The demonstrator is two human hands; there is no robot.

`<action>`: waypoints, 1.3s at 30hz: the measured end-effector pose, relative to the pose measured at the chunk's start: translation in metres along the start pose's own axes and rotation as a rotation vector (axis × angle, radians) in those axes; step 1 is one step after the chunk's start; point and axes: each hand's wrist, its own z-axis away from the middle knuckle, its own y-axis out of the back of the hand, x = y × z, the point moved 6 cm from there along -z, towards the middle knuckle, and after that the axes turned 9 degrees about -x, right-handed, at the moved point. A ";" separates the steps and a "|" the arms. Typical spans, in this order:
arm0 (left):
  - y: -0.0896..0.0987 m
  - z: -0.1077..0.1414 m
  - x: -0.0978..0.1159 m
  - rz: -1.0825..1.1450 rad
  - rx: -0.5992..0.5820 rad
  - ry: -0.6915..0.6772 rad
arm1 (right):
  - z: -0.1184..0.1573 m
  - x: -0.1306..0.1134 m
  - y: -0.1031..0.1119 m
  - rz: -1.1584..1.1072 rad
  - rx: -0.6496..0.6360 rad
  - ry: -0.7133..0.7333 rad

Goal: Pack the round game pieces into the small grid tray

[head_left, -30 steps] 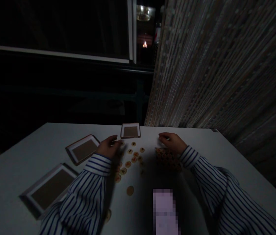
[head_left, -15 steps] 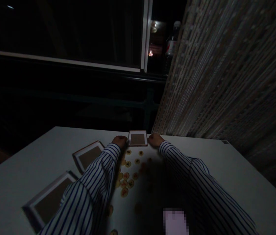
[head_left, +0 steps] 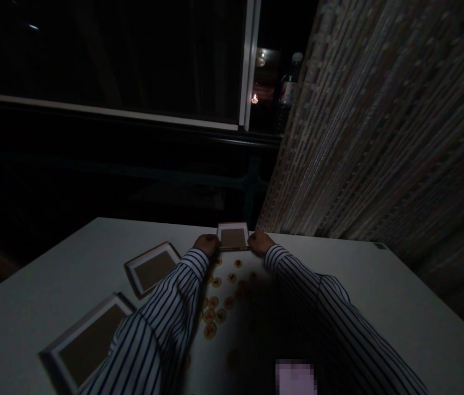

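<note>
A small shallow box (head_left: pixel 233 238) with a white inner rim and brown bottom is at the table's far edge. My left hand (head_left: pixel 207 244) has its fingers closed on the box's left side. On the right side of the same box, my right hand (head_left: pixel 260 242) grips the edge, fingers bent. Several round yellowish pieces with red or dark marks, one of them a red-marked piece (head_left: pixel 210 329), lie between my forearms. Shadow hides part of them.
Two more shallow boxes, a middle-sized one (head_left: pixel 153 268) and a larger one (head_left: pixel 91 340), lie left on the white table (head_left: pixel 380 296). A string curtain (head_left: pixel 339 137) hangs behind on the right. A bottle (head_left: pixel 287 90) stands by the window.
My left hand has moved right, from beside the small box onto its side. My right hand has closed in on the opposite side. The view has tilted slightly up.
</note>
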 end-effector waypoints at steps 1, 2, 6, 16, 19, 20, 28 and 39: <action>0.002 0.003 0.002 0.013 0.010 -0.008 | 0.004 -0.002 0.003 -0.018 0.006 0.018; 0.003 0.006 0.004 0.027 0.019 -0.015 | 0.009 -0.003 0.007 -0.037 0.013 0.037; 0.007 0.025 0.011 0.090 0.036 -0.047 | 0.031 -0.007 0.021 -0.129 0.053 0.115; -0.002 0.107 0.051 0.145 -0.052 -0.273 | 0.100 0.001 0.043 -0.369 0.140 0.229; -0.005 0.129 0.062 0.057 -0.010 -0.423 | 0.123 0.004 0.046 -0.431 0.156 0.255; -0.007 0.135 0.064 0.031 0.002 -0.463 | 0.130 0.005 0.047 -0.459 0.164 0.267; -0.019 0.164 0.082 -0.161 0.015 -0.648 | 0.176 0.010 0.055 -0.525 0.216 0.345; -0.016 0.173 0.114 -0.307 0.105 -0.733 | 0.208 0.002 0.075 -0.314 0.371 0.550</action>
